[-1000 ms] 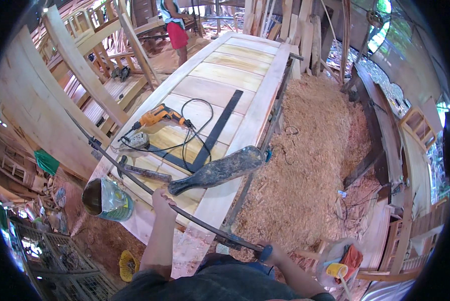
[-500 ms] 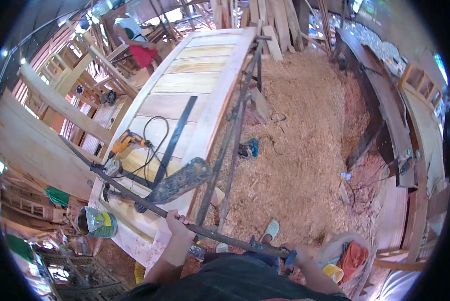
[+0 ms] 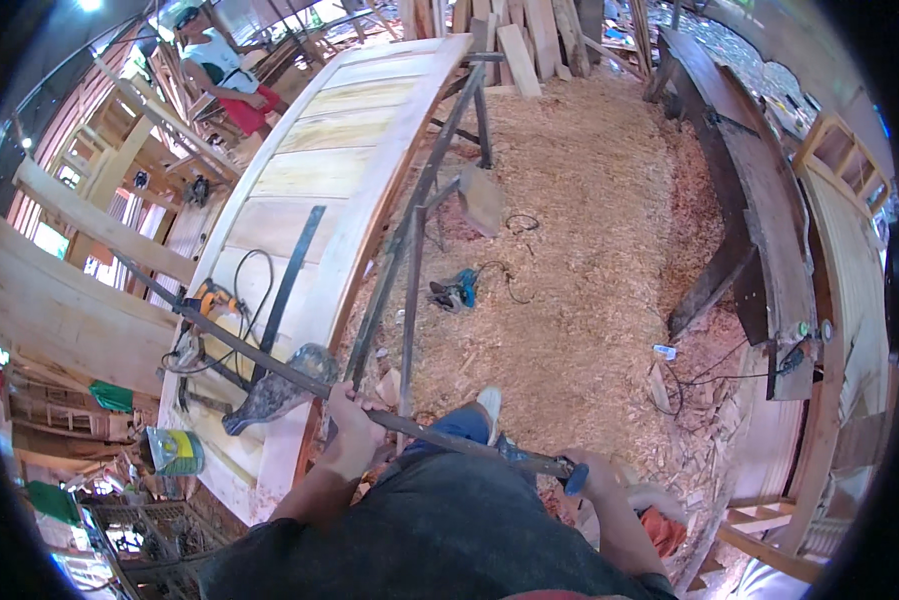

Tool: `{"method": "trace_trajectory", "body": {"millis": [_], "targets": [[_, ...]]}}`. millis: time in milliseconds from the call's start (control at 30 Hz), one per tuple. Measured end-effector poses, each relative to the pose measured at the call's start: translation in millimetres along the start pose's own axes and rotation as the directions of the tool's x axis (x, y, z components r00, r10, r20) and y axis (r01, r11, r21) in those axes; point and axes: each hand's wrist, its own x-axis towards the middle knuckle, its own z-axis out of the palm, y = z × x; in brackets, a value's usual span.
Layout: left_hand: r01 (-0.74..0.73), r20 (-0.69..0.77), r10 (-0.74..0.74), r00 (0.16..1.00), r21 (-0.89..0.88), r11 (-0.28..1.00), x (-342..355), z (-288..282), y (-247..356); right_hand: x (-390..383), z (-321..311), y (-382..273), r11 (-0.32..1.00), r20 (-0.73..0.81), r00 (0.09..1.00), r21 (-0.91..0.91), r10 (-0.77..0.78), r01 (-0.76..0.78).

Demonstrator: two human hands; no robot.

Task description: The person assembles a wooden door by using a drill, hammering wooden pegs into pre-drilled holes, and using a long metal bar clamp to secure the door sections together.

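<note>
My left hand [image 3: 354, 425] grips a long dark metal bar clamp [image 3: 249, 348], which crosses diagonally in front of me over the pale paneled wooden door [image 3: 309, 165]. My right hand [image 3: 594, 475] is closed on the clamp's right end, near a blue-grey part [image 3: 575, 479]. Under and beside the bar on the door lie an orange drill [image 3: 214, 298] with a black cord, a dark metal square [image 3: 294, 275], a paddle-shaped dark piece [image 3: 269, 400] and a hammer [image 3: 205, 401]. A metal can [image 3: 174, 450] stands at the door's near left corner.
A co-worker [image 3: 219, 70] stands at back left near timber frames. A metal stand [image 3: 437, 190] supports the door's right side. A blue power tool [image 3: 454, 290] lies on the shavings-covered floor [image 3: 589, 260]. A dark bench [image 3: 729, 200] runs along the right. Boards [image 3: 519, 55] lean at the back.
I have moved rightward with the clamp, so the door now sits further left in view and more of the shavings floor shows. My foot has come forward; the co-worker has turned and bent slightly.
</note>
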Motion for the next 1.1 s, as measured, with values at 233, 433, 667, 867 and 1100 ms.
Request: {"method": "trace_trajectory", "body": {"millis": [233, 433, 667, 867, 1100], "targets": [[0.007, 0.012, -0.007, 1.0, 0.019, 1.0, 73.4, 137.2, -40.1, 143.8, -107.6, 13.7, 0.991, 0.008, 0.998, -0.123, 0.057, -0.055], [-0.01, -0.005, 0.011, 1.0, 0.027, 1.0, 124.9, 268.9, -58.2, 270.6, -211.5, 11.6, 0.986, 0.018, 0.996, -0.139, 0.091, -0.088], [0.045, 0.027, -0.044, 0.999, 0.0, 0.999, 160.9, 406.2, -91.8, 393.5, -314.1, 53.5, 0.999, -0.011, 0.999, -0.01, 0.035, -0.035], [0.005, -0.123, -0.007, 0.992, -0.013, 1.0, 153.4, 566.4, -142.5, 507.4, -419.0, 111.9, 0.997, 0.046, 0.996, -0.041, -0.071, 0.073], [-0.005, -0.148, -0.019, 0.989, -0.156, 0.988, 159.9, 719.8, -199.8, 660.4, -601.2, 127.2, 0.977, 0.157, 0.979, -0.149, -0.129, 0.152]]}}
